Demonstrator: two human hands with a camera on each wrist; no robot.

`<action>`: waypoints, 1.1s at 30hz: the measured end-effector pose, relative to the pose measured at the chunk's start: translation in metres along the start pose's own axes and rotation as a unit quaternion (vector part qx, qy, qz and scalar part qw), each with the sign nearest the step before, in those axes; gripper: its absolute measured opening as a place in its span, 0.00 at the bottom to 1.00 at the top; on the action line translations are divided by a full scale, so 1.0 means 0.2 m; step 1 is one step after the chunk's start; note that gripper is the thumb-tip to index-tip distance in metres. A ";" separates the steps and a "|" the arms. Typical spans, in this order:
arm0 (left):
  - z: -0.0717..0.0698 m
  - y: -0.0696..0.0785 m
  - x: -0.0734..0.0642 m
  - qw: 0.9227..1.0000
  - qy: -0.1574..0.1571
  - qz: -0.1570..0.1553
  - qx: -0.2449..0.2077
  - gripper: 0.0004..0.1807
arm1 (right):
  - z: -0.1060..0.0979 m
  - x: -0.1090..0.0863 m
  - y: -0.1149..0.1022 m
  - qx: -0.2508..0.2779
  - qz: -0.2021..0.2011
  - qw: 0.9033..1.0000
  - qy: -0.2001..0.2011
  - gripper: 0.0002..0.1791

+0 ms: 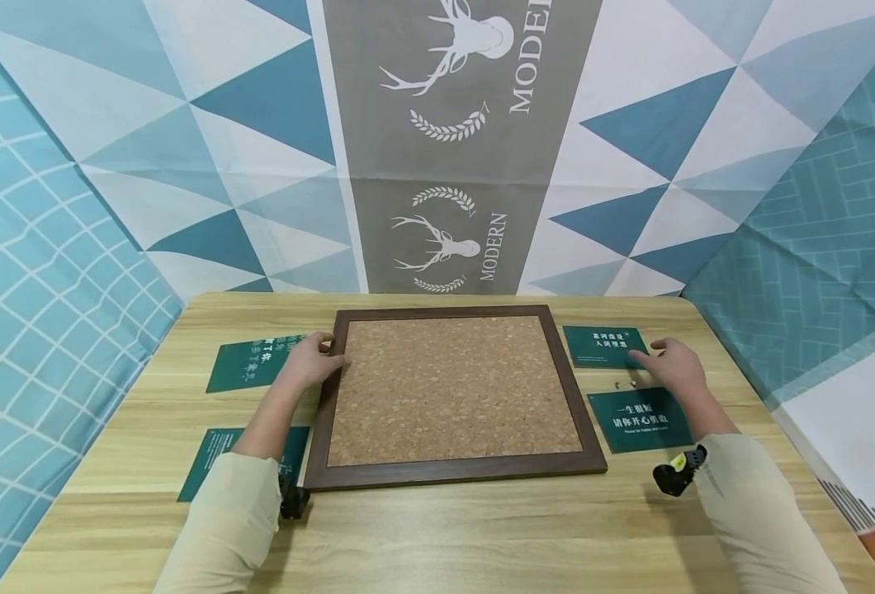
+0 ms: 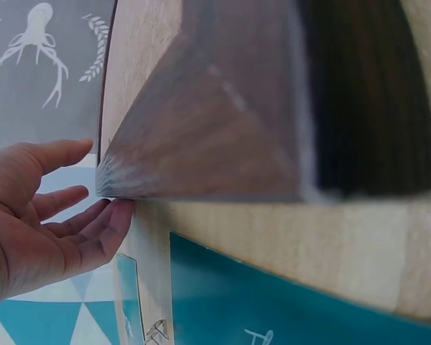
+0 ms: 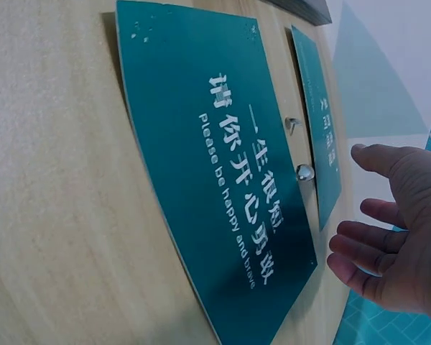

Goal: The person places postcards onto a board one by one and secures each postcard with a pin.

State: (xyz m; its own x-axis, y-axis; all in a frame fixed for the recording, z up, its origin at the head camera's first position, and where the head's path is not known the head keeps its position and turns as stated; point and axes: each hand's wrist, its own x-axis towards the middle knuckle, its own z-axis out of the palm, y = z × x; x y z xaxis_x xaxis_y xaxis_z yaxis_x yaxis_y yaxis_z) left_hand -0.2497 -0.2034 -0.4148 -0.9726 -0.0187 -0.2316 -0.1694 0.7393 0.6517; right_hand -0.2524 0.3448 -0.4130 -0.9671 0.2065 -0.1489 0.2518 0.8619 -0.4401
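A cork board (image 1: 452, 396) with a dark brown wooden frame lies flat on the table. Along its left side, my left hand (image 1: 309, 363) touches the frame; in the left wrist view, fingertips (image 2: 121, 210) meet the frame's edge (image 2: 201, 136) while the thumb stands apart. My right hand (image 1: 673, 365) is at the right end of a green card (image 1: 604, 351) with white writing, its fingers loosely spread and holding nothing. Nearer me lies a second green card (image 3: 187, 144). Two small silver pins, one with a round head (image 3: 305, 172), sit between these cards.
Left of the board lie two more green cards, an upper one (image 1: 233, 371) and a lower one (image 1: 203, 462), both partly covered by my left arm. The wooden table (image 1: 437, 544) ends at a patterned cloth backdrop (image 1: 437, 165). Each wrist carries a black camera (image 1: 677, 474).
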 end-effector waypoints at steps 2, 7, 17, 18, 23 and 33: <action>0.00 0.00 0.00 1.000 0.000 -0.001 0.000 0.35 | 0.01 0.01 0.01 -0.002 0.006 1.000 -0.003 0.41; 0.01 0.00 0.00 1.000 -0.002 -0.002 0.001 0.34 | 0.01 0.02 0.01 -0.010 0.022 1.000 -0.014 0.41; 0.01 0.00 -0.01 1.000 0.009 0.004 0.004 0.35 | 0.03 0.05 0.02 -0.034 0.041 0.998 -0.027 0.41; 0.02 0.00 -0.01 1.000 0.010 0.003 0.002 0.34 | 0.03 0.05 0.02 -0.038 0.041 0.998 -0.029 0.41; 0.02 -0.01 0.00 1.000 0.005 0.000 -0.001 0.34 | 0.03 0.04 0.00 -0.056 0.030 0.998 -0.026 0.41; 0.02 -0.03 0.01 1.000 0.008 -0.001 0.001 0.34 | 0.04 0.04 0.00 -0.058 0.027 0.998 -0.015 0.31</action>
State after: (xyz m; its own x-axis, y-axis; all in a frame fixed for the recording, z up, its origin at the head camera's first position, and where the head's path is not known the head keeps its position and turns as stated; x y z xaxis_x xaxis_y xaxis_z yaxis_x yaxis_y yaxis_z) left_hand -0.2507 -0.2044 -0.4220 -0.9749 -0.0306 -0.2204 -0.1703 0.7403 0.6503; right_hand -0.2606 0.3426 -0.4220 -0.9503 0.2407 -0.1974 0.2953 0.8979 -0.3264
